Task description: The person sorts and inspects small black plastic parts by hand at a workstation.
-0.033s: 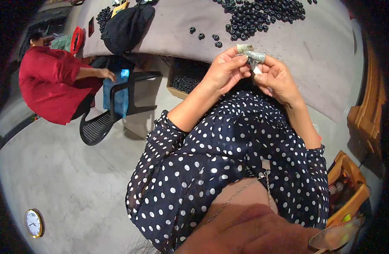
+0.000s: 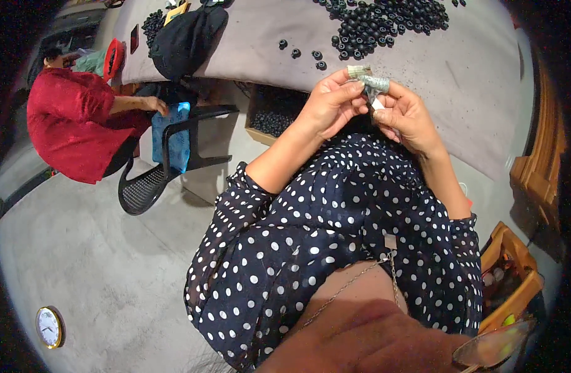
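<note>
Hands: my left hand [image 2: 332, 102] and right hand [image 2: 402, 113] both pinch the small grey-green roll [image 2: 373, 83], same as a moment back | place: above my lap, near the desk [image 2: 484, 81] edge | black rings [image 2: 385, 25] lie untouched, so nothing new is done.

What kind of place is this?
Likely a small workshop for hand assembly: a grey table strewn with small black rings, a box of more black parts underneath, and another person in red seated nearby.
</note>
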Demonstrator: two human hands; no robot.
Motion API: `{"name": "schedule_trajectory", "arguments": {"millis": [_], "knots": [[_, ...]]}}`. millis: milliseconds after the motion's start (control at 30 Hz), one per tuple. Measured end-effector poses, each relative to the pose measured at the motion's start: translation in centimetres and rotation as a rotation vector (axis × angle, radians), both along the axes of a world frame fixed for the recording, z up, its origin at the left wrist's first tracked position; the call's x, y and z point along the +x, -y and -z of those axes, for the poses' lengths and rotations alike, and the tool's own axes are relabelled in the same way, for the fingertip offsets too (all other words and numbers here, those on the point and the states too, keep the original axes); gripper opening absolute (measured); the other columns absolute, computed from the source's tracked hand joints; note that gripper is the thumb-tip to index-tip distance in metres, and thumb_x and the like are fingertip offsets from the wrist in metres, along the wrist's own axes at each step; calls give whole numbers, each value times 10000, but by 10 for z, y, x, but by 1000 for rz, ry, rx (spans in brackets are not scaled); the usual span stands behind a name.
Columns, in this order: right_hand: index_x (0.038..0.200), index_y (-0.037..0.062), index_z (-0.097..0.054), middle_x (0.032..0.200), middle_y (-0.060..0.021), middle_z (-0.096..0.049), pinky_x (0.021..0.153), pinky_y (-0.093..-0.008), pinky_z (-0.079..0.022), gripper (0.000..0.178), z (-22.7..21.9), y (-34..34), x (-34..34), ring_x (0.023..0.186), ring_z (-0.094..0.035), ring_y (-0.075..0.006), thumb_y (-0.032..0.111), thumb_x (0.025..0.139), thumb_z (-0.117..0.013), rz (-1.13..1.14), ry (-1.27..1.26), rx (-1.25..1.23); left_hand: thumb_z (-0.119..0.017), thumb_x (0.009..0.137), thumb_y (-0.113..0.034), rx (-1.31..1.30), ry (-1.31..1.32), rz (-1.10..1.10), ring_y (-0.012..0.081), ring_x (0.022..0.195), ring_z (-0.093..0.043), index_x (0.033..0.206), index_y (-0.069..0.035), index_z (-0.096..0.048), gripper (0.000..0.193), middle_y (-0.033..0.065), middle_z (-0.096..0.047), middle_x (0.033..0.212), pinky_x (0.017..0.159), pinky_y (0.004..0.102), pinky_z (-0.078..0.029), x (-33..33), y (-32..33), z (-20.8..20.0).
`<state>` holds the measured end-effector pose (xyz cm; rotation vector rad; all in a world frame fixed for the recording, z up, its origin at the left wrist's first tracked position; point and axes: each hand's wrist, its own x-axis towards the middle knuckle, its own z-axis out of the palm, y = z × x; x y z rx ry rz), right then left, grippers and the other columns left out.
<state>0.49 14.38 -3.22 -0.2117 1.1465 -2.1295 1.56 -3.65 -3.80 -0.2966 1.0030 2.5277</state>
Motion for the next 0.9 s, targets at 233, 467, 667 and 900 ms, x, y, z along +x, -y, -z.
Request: {"name": "schedule_trajectory", "arguments": {"millis": [233,467,667,900], "knots": [[1186,-22,-528,731,8,-561,367,-150,-298,355,18,-12,-7,453,-421,-16,58,848,-602,146,5,107,-630,830,-43,-622,-236,-298,79,681,-580,1074,-14,-588,250,11,-613,823,608,214,-475,-17,53,-5],[1177,-22,-531,730,7,-560,369,-152,-301,349,17,-12,-12,454,-421,-20,56,844,-601,148,-14,132,-644,802,-34,-1298,-403,-412,62,679,-555,1026,-20,-614,226,3,-621,807,602,203,-454,-37,108,6],[1213,-36,-493,703,16,-508,361,-151,-313,430,18,-12,-7,439,-388,-28,116,836,-633,171,-13,198,-713,682,-114,-1548,-522,-437,263,768,-547,927,-6,-605,289,122,-559,819,704,352,-446,-45,128,9],[1153,-36,-522,719,4,-538,361,-148,-308,338,17,-13,-7,430,-398,-29,79,845,-605,165,-29,200,-772,634,-420,-2368,-396,-941,407,1075,-455,1133,7,-486,716,198,-481,1170,917,490,-374,-71,264,-38]]}}
